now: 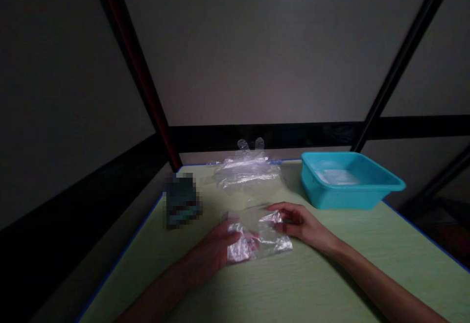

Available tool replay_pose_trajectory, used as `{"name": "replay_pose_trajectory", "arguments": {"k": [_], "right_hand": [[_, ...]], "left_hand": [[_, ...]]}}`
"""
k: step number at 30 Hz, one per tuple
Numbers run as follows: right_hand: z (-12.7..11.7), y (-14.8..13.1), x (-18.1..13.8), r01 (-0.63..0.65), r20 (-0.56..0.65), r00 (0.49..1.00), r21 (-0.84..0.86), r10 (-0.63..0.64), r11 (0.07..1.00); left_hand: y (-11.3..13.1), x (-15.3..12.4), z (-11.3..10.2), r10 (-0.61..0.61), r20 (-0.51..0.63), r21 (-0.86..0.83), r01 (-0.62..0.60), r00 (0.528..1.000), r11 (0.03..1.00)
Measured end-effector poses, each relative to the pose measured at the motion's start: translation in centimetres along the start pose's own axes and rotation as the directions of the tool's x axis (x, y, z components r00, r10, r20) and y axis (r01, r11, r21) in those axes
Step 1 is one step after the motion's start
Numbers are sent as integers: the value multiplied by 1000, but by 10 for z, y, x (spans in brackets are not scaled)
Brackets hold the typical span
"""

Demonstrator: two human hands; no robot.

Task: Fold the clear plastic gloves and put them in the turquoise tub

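A clear plastic bag [270, 237], creased and shiny, is held just over the table between my two hands. My left hand [217, 245] grips its left side, thumb in front, with the other fingers partly seen through the film. At the bag's upper right edge, my right hand [300, 224] pinches the film between thumb and fingers. Farther back lies a loose pile of clear disposable plastic gloves [247, 169], a couple of glove fingers sticking up against the wall.
A turquoise plastic basin [352, 196] stands at the right rear with something pale and flat on its bottom. On the left is a dark, pixelated object [181, 199]. The pale green wooden table [268, 293] has blue edging and meets the wall [264, 58] behind.
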State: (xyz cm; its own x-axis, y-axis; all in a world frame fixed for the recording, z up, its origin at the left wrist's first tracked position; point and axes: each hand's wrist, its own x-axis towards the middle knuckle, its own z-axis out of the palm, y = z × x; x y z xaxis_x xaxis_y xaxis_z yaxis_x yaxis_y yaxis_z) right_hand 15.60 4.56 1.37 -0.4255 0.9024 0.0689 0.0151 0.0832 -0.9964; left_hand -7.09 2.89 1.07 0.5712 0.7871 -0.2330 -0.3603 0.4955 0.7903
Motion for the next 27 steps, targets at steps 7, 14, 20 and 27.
{"name": "replay_pose_trajectory", "arguments": {"k": [7,14,20,27], "right_hand": [[3,-3,0,68,-41,997,-62,-70,996],[4,1,0,100,-74,990,-243,-121,965],[11,-5,-11,115,-115,948,-745,-297,657],[41,-11,-24,280,221,951,-914,-217,293]], "left_hand": [[-3,9,-6,374,-113,217,-344,921,913],[5,6,-10,511,-117,633,-332,852,699],[-6,2,-13,717,-31,979,-124,697,163],[-22,-8,5,496,275,953,-167,824,-252]]}}
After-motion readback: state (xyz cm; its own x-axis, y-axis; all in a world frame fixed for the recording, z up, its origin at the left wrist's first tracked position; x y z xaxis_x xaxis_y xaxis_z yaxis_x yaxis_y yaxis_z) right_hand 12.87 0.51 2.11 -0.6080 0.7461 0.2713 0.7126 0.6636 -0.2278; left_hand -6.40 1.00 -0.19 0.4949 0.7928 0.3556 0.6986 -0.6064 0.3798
